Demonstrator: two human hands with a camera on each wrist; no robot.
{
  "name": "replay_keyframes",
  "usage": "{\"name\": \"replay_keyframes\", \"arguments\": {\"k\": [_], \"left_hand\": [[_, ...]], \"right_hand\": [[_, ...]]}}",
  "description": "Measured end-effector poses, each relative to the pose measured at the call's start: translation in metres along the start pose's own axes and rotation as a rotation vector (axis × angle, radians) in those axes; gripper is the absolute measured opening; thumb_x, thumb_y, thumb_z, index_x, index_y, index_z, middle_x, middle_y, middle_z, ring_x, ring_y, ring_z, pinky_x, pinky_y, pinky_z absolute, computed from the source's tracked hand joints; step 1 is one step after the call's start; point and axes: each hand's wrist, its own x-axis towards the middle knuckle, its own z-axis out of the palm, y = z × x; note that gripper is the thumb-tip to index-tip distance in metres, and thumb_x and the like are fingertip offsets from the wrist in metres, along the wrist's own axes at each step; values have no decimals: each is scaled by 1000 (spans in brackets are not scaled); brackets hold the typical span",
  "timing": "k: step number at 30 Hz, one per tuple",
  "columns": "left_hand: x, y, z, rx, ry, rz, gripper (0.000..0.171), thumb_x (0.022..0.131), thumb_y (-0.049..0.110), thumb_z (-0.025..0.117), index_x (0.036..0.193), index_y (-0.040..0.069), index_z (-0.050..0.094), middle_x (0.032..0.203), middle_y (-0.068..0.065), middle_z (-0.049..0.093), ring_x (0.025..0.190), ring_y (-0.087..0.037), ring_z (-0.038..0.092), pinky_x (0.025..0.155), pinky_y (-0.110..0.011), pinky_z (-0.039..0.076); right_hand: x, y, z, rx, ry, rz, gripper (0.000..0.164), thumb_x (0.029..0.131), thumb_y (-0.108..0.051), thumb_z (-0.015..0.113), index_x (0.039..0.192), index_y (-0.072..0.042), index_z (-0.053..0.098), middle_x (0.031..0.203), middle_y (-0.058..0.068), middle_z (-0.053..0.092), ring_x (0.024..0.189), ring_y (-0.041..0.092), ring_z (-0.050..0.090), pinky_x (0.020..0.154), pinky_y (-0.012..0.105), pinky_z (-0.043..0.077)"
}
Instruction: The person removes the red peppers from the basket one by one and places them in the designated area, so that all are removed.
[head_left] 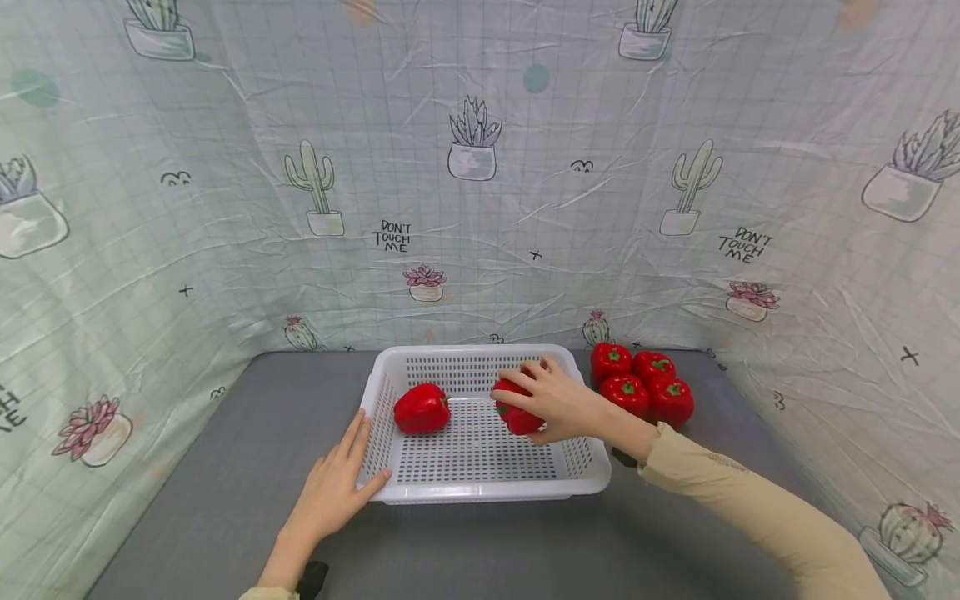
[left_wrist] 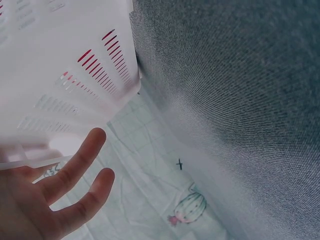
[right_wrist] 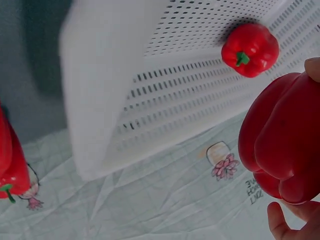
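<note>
A white plastic basket [head_left: 480,492] with slotted walls stands on the grey table. My right hand [head_left: 558,402] grips a red bell pepper [head_left: 517,408] over the right part of the basket; in the right wrist view this bell pepper [right_wrist: 285,140] looms large between thumb and fingers. Another red bell pepper [head_left: 422,408] lies on its side in the basket's left part, its green stem turned right. At the basket's left rim rests my left hand [head_left: 337,483], fingers straight along the outside and thumb at the front corner. The left wrist view shows its extended fingers [left_wrist: 82,160] beside the wall.
Several red bell peppers [head_left: 624,395] sit in a cluster on the table just right of the basket. A patterned cloth [head_left: 480,208] with cactus drawings hangs behind and at both sides of the grey table [head_left: 480,550].
</note>
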Motion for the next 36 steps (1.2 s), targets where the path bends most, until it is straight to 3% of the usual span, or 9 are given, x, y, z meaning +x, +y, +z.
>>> {"name": "replay_keyframes", "arguments": {"k": [7, 21, 28, 36], "left_hand": [[1, 0, 0, 0, -2, -6, 78, 79, 40, 61, 137, -1, 30, 145, -15, 26, 107, -36, 53, 76, -55, 42], [1, -2, 2, -7, 3, -3, 78, 79, 41, 60, 138, 0, 29, 146, -14, 25, 108, -36, 53, 75, -56, 42], [0, -2, 2, -8, 9, 2, 78, 79, 41, 60, 138, -1, 29, 146, -14, 25, 108, -36, 52, 75, -55, 43], [0, -3, 3, -13, 20, 5, 78, 79, 41, 60, 138, 0, 29, 146, -14, 26, 109, -36, 52, 75, -55, 43]], "right_hand": [[-18, 5, 6, 47, 71, 84, 79, 55, -46, 77, 124, -23, 45, 125, 5, 46, 106, 23, 43, 82, 43, 40], [-52, 17, 20, 58, 335, 180, 72, 51, -47, 77, 112, -16, 52, 119, 6, 51, 98, 22, 44, 76, 39, 40], [-67, 17, 22, 96, 380, 290, 71, 47, -44, 81, 104, -13, 51, 114, 8, 53, 96, 20, 46, 78, 42, 45], [-80, 13, 24, 127, 398, 370, 79, 44, -39, 83, 110, -10, 49, 114, 9, 51, 100, 23, 47, 77, 42, 45]]}}
